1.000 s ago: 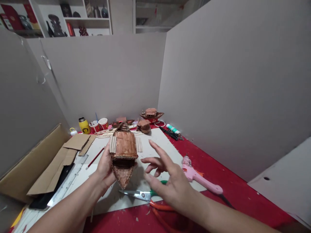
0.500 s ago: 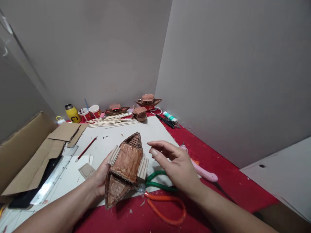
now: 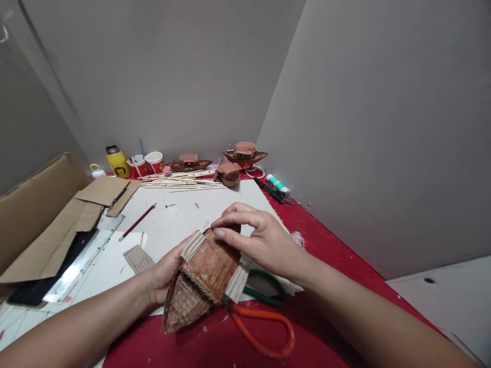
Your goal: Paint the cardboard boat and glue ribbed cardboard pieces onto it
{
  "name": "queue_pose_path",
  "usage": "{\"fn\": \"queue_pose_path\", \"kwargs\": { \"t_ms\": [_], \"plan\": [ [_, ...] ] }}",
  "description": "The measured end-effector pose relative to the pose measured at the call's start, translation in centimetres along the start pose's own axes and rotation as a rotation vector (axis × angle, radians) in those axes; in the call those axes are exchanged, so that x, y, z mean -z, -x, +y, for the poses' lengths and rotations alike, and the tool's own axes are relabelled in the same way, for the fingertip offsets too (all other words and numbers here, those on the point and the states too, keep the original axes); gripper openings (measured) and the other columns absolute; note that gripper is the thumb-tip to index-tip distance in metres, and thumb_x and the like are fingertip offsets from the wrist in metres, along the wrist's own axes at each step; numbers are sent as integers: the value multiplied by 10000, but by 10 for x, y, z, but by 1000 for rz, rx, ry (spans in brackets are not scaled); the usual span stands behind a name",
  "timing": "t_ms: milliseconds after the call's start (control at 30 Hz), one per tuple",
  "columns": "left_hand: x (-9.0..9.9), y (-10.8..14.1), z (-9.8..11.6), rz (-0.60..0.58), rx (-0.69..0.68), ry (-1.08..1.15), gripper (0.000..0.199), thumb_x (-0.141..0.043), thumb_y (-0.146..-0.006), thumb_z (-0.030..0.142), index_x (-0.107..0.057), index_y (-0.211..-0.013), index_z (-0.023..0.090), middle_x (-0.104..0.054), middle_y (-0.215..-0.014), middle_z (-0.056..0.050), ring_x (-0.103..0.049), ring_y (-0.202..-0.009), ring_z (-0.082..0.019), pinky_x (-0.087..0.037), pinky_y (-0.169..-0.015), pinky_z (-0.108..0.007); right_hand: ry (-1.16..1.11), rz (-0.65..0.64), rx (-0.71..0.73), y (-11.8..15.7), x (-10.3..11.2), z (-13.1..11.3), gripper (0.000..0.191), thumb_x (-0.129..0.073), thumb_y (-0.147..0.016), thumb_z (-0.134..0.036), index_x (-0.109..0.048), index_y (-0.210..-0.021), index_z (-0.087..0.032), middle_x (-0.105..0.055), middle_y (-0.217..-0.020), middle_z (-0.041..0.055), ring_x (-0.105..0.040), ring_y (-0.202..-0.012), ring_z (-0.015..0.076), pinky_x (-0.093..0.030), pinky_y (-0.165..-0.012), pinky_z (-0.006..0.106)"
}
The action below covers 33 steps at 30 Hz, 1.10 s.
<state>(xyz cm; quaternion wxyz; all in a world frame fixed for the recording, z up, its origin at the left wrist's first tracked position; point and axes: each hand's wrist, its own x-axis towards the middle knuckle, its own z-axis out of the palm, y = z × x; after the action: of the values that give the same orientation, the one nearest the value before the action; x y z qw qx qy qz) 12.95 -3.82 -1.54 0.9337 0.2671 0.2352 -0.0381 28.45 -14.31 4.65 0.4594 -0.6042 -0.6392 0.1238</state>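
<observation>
A brown model boat (image 3: 210,266) of cardboard, with a curved roof and a pointed near end, is tilted above the table. My left hand (image 3: 166,268) is closed round its left side, with most fingers hidden beneath. My right hand (image 3: 264,237) reaches over the far end. Its thumb and forefinger pinch at the roof's far edge, and the other fingers lie behind. Pale ridged strips (image 3: 238,281) stick out on either side of the roof. Scissors with one orange handle loop (image 3: 268,352) and one green loop (image 3: 282,296) lie under the boat.
Thin wooden sticks (image 3: 184,180) lie at the back near more model boats (image 3: 245,153). Paper cups (image 3: 154,162) and a yellow bottle (image 3: 117,162) stand at back left. Cardboard (image 3: 61,230), a ruler (image 3: 84,260) and a pencil (image 3: 137,222) are on the left; a glue tube (image 3: 276,183) is back right.
My right hand has come left onto the far end of the boat's roof, thumb and forefinger closing there. My left hand still holds the boat. The view has shifted slightly.
</observation>
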Motion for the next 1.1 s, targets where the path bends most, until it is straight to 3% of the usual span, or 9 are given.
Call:
{"fn": "queue_pose_path", "kwargs": {
  "t_ms": [100,233,433,533,667,767,833,967,1100],
  "plan": [
    [3,-1,0,-23,14,17,511,-511,-891,503,-662,-1105,64,-763,-862,-107,-689,-774,-220,-484,-800,-320,153,-66,68,-10,-2,2,94,-652,-868,-205,-744,-872,-183,-650,-804,40,-584,-819,172,-454,-770,313],
    [3,0,3,-33,38,20,510,-501,-887,530,-697,-984,70,-760,-822,-107,-682,-757,-216,-485,-777,-313,202,-30,131,-17,2,4,108,-635,-876,-222,-728,-902,-173,-660,-861,58,-592,-857,183,-447,-801,327],
    [3,-1,9,26,-182,52,424,-540,-869,488,-710,-921,104,-759,-813,-91,-666,-715,-208,-485,-768,-318,108,185,-91,-14,5,13,177,-574,-900,-325,-693,-951,-204,-699,-915,40,-621,-824,179,-470,-716,304],
    [4,-1,11,54,-214,33,445,-562,-834,522,-710,-872,104,-746,-749,-98,-656,-662,-215,-501,-702,-326,48,231,-204,-4,0,20,305,-564,-896,-414,-660,-1092,-202,-692,-1036,75,-622,-872,202,-479,-716,328],
    [4,1,14,103,-276,42,423,-561,-829,505,-715,-884,114,-731,-704,-92,-653,-636,-212,-524,-676,-325,-111,225,-247,18,-12,25,761,-652,-822,-488,-325,-1465,-247,-549,-1344,144,-561,-1136,270,-469,-888,439],
    [3,2,16,184,-360,59,377,-530,-852,448,-718,-878,122,-744,-760,-94,-669,-674,-215,-538,-683,-330,-233,176,-303,35,-28,25,1029,-704,-771,-509,-64,-1537,-262,-430,-1465,178,-471,-1283,300,-400,-998,514],
    [1,3,17,215,-428,51,360,-533,-854,431,-721,-896,126,-755,-818,-94,-683,-731,-225,-545,-716,-339,-329,124,-370,41,-41,24,1080,-708,-765,-519,-12,-1540,-235,-384,-1494,201,-423,-1334,309,-357,-1043,534],
    [-5,6,15,180,-561,24,444,-536,-861,506,-711,-1032,135,-759,-975,-94,-684,-927,-257,-523,-871,-369,-593,18,-430,40,-64,17,874,-689,-796,-475,-228,-1491,-213,-457,-1444,187,-456,-1316,299,-390,-1041,493],
    [-6,7,7,228,-661,-6,438,-538,-879,499,-688,-1121,167,-745,-1071,-65,-651,-1060,-256,-471,-975,-372,-871,5,-403,31,-75,10,541,-720,-777,-347,-492,-1251,-220,-637,-1250,96,-603,-1140,243,-448,-998,416]
  ]
}}
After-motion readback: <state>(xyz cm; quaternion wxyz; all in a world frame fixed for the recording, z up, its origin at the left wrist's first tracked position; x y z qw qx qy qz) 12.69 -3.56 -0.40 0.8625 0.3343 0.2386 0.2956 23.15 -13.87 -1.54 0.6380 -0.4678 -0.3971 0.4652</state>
